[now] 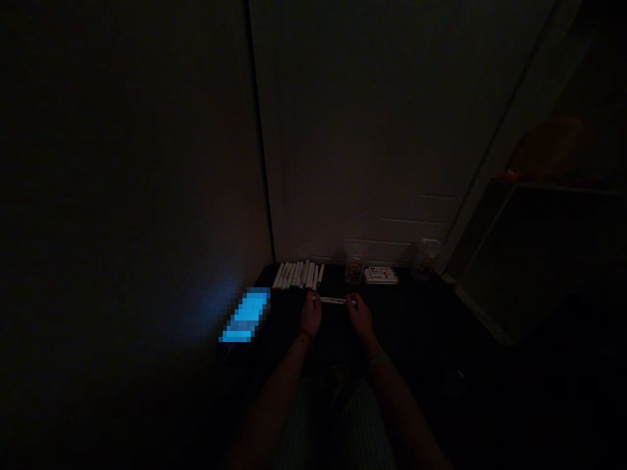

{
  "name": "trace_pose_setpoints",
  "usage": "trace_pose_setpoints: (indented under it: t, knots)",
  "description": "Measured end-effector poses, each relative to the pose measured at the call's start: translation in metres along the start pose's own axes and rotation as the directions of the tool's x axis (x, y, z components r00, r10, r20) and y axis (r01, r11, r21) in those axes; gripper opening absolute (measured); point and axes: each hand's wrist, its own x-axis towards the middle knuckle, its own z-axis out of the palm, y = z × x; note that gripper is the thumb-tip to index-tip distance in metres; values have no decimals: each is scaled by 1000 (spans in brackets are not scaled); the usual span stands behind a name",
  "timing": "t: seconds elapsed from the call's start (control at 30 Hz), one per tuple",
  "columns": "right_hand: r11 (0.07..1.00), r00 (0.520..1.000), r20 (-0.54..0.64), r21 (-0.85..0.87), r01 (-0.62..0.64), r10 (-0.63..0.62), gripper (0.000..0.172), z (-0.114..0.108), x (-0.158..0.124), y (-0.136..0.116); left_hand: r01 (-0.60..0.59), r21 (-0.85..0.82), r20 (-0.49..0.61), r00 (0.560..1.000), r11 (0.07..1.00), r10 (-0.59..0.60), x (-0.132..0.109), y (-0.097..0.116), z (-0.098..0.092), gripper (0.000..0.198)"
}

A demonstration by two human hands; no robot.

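A slim white marker lies level between my two hands, with dark print along its barrel. My left hand pinches its left end, and my right hand pinches the right end. Just beyond my left hand, several white markers lie side by side in a row on the dark tabletop. The light is very dim, so finger details and the lettering on the marker are hard to make out.
A clear plastic container stands against the wall, with a stack of white packs to its right. Farther right is another clear container. A bright blue pixelated screen glows at the table's left edge.
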Motion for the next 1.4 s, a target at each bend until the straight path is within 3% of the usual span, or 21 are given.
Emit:
trace_pose_setpoints:
  t: [0.77,1.07,1.4]
  knots:
    - [999,1000,-2,47,21,-21,37,-2,-2,-2,27,83,10,1000,996,-28,-2,5,-2,25]
    - [1000,1000,-2,24,-15,15,33,-3,-2,-5,9,-14,3,1000,1000,-9,-1,6,-3,23]
    - [999,1000,0,40,-14,14,33,-3,-4,-6,-28,-14,2,1000,999,28,-2,7,-4,27]
